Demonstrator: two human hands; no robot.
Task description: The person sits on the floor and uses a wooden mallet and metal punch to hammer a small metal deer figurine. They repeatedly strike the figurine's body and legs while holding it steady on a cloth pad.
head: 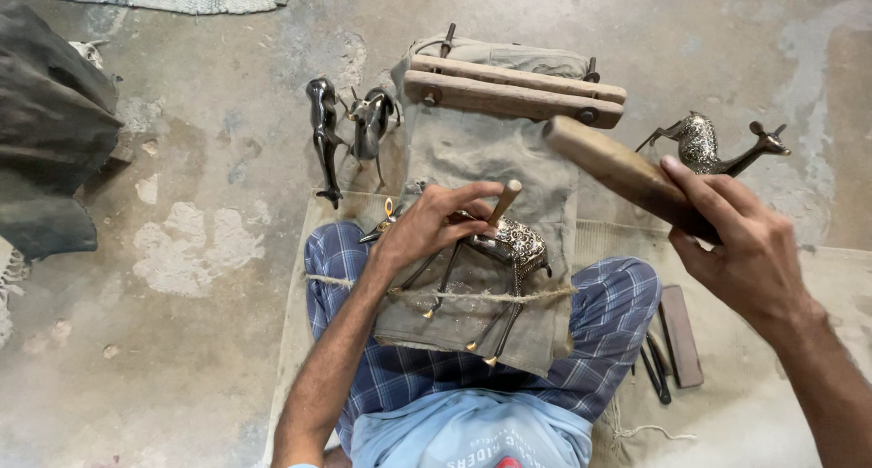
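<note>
My left hand [438, 223] grips a small wooden-handled chisel [504, 201] and rests on an engraved metal deer figurine [510, 250]. The figurine lies on its side on a canvas-covered work block [472, 150] across my lap, legs toward me, held under a taut cord [427, 294]. My right hand [740, 241] is raised at the right, closed around a thick wooden mallet [610, 167] whose far end points toward the block.
Two dark unengraved deer figurines [345, 128] lie on the concrete floor at the upper left of the block. An engraved one [713, 147] stands at the upper right. A wooden clamp [513, 91] tops the block. A flat stone [681, 334] and thin tools [656, 373] lie by my right knee.
</note>
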